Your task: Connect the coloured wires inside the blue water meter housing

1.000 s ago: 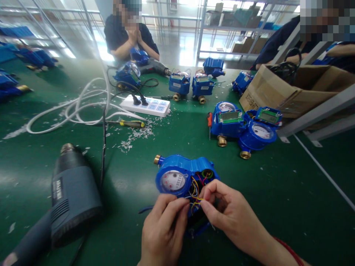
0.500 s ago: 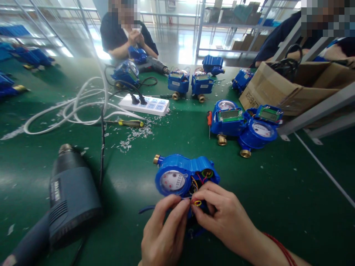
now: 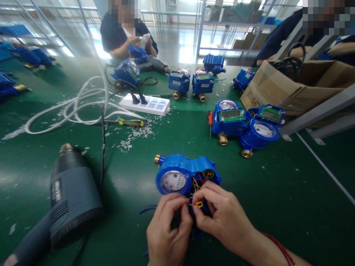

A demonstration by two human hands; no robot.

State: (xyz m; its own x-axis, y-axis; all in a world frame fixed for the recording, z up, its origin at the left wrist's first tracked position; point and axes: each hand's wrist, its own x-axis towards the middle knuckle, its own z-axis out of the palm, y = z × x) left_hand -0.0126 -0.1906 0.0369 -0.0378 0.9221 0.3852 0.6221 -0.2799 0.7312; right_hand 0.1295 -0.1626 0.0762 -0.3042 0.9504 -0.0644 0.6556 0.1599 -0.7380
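A blue water meter (image 3: 172,181) with a round dial and a brass pipe end lies on the green table in front of me. Its side compartment is uncovered, and several thin coloured wires (image 3: 196,181) come out of it. My right hand (image 3: 226,218) pinches a wire with a small yellow loop (image 3: 199,204) by its fingertips. Just left of it, my left hand (image 3: 169,225) is closed in a pinch at a thin wire end between the two hands. The fingers hide the lower part of the meter.
At left lies a heat gun (image 3: 74,199); beyond it are a yellow screwdriver (image 3: 131,123), a white power strip (image 3: 149,104) and scraps. Right are an orange screwdriver (image 3: 210,118), opened meters (image 3: 259,133) and a cardboard box (image 3: 266,88). A co-worker (image 3: 129,37) sits opposite.
My left hand has shifted slightly right and curled its fingers more. My right hand stays almost in place with the wire. The co-worker opposite has lowered their hands, now holding something white.
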